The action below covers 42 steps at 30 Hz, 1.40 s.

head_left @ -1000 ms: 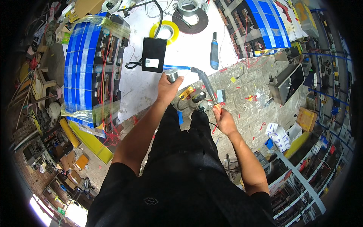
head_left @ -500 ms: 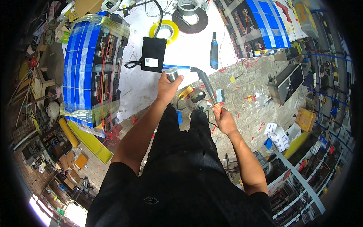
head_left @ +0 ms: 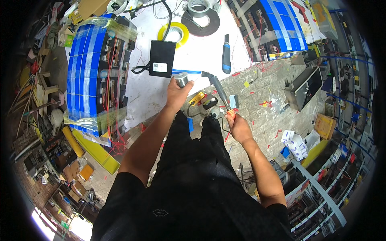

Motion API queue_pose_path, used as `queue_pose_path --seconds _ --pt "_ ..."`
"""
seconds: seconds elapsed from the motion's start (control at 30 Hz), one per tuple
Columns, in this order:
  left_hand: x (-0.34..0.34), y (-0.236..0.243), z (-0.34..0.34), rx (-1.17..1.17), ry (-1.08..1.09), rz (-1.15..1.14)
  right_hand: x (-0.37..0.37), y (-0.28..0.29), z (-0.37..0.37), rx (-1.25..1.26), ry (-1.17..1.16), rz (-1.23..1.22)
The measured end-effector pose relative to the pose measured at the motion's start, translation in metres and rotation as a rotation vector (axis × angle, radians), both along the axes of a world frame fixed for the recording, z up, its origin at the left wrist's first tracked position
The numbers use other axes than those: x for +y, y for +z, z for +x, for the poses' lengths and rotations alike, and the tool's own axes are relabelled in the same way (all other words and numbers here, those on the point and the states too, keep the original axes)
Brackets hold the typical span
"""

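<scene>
My left hand (head_left: 177,93) is closed round a silver spool of solder wire (head_left: 181,79), just below the blue wires (head_left: 187,72). These wires come out of a black box (head_left: 162,58) with a white label, lying on the white-topped table. In my right hand (head_left: 240,127) is the orange handle of a large soldering iron (head_left: 218,88) with a dark barrel. Its bent tip meets the free ends of the blue wires by the table's edge. Whether solder runs from the spool to the tip is too fine to tell.
Blue battery packs (head_left: 84,76) with red wires stand on the left, another pack (head_left: 277,24) at the far right. A utility knife (head_left: 226,56), yellow tape roll (head_left: 183,32) and grey tape roll (head_left: 198,7) lie on the table (head_left: 140,96). Red scraps litter the brick floor (head_left: 257,116).
Hands, spool and soldering iron hold nearly the same places. The whole view has shifted very slightly.
</scene>
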<state>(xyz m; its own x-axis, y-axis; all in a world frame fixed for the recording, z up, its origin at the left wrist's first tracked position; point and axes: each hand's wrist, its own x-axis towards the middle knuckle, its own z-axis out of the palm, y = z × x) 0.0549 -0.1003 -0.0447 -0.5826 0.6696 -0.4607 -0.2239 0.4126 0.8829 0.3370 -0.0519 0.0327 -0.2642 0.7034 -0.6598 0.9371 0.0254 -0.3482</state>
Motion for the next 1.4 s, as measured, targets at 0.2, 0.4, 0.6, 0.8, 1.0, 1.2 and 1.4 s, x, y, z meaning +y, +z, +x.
queue_pose_path --seconds 0.2,0.4,0.6,0.8,1.0,1.2,1.4 --pt "0.0 -0.004 0.0 -0.009 0.006 -0.02 0.003 -0.002 0.002 0.013 -0.004 -0.03" --pt "-0.001 -0.012 -0.001 0.008 -0.001 -0.019 0.004 -0.003 0.003 0.017 0.001 -0.02" --pt "-0.002 -0.011 0.0 -0.009 -0.011 -0.009 0.004 0.0 0.001 0.013 0.006 -0.017" --pt "0.003 -0.003 0.001 -0.033 -0.003 -0.027 0.003 -0.001 0.002 0.016 0.017 -0.012" --pt "0.006 -0.004 0.002 -0.013 -0.016 -0.047 0.004 -0.002 0.001 0.011 0.012 -0.012" --pt "0.006 -0.005 0.002 -0.007 -0.023 -0.066 0.003 0.0 0.001 0.019 0.008 -0.014" --pt "0.006 -0.008 0.001 0.016 -0.027 -0.049 0.004 0.0 0.0 0.017 0.014 -0.016"
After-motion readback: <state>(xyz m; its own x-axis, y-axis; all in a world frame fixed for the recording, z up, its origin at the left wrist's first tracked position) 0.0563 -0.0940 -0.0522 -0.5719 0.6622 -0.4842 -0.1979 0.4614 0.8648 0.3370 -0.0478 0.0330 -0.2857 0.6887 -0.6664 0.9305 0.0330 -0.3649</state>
